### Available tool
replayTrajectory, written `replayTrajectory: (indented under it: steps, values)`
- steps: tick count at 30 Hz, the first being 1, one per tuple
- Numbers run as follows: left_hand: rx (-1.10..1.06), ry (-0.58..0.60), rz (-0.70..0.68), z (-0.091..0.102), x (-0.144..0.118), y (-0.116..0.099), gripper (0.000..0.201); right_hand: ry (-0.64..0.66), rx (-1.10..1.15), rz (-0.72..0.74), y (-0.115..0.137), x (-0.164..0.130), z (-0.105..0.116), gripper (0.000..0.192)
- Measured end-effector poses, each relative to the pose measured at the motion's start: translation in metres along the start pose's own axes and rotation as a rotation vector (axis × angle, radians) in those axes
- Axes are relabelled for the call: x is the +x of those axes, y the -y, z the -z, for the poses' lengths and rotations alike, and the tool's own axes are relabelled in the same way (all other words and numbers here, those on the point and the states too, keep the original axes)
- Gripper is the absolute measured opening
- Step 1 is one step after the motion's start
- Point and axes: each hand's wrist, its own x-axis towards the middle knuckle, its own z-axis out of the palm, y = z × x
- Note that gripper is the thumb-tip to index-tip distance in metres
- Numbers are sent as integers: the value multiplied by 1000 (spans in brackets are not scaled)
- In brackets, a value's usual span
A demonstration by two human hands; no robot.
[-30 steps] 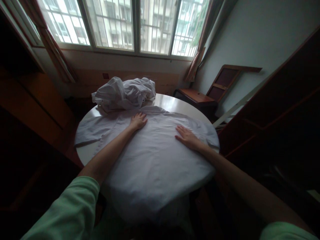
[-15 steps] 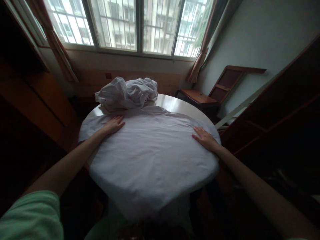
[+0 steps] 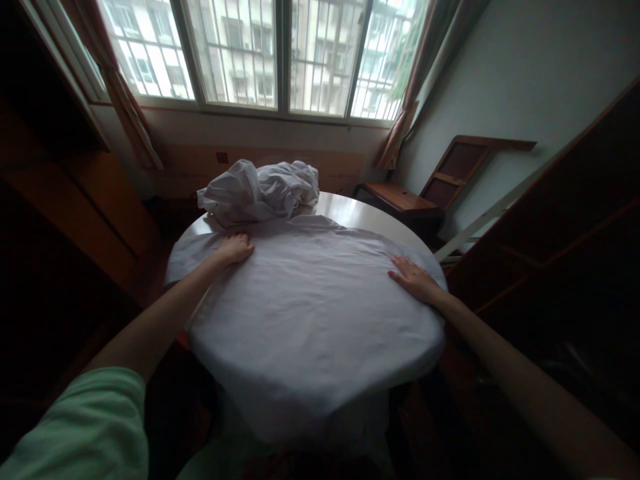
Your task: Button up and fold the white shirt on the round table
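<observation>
"Shirt, how far along?"
"On tbl, prob. mostly spread flat; some creases left."
"Grip?"
"None. Resting atop w/ L hand & R hand, fingers slightly apart."

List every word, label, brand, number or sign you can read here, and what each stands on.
None: no readable text shows on the spread white cloth, the crumpled cloth beyond it, the table or the green sleeve.
The buildings outside the window are too blurred to tell whether they carry lettering.
</observation>
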Motion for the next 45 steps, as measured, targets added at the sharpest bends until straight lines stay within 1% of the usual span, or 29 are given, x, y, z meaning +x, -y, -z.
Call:
replayTrajectory:
  steps: [3,6,11,15,18,21,23,25,28,33,35,37,40,42,45]
  values:
    - [24,-27,73,1,6,-18,51,-3,-6,4,-2,3,0,64]
    - [28,-57,112,0,11,-28,52,18,-15,5,-2,6,0,65]
    - [17,-40,105,3,13,-29,52,80,-12,-28,-2,16,5,66]
    - [4,-36,106,4,20,-29,53,181,20,-38,2,38,10,68]
    - [-18,-40,81,2,28,-31,51,184,33,9,19,59,11,68]
    - [-43,-61,62,-3,34,-32,52,166,48,105,50,75,7,65]
    - [-56,-84,50,-6,36,-31,54,164,88,172,70,80,2,64]
    - [-66,-100,33,-8,35,-31,54,134,106,200,86,81,-5,61]
    - [-78,-107,-3,-8,30,-31,51,60,76,215,93,77,-14,58]
    - [-100,-111,-142,-9,14,-30,53,7,43,259,88,75,-18,56]
    - [-67,-80,-177,-11,3,-27,56,7,40,257,88,75,-17,57]
    - [-29,-47,-223,-13,-10,-19,60,7,43,250,89,75,-16,56]
    - [-15,-29,-305,-17,-32,4,62,0,49,243,92,73,-15,55]
    - [-19,-24,-292,-18,-45,23,65,-3,51,242,93,71,-15,56]
    - [-30,-25,-217,-19,-61,52,67,-11,47,247,94,70,-15,56]
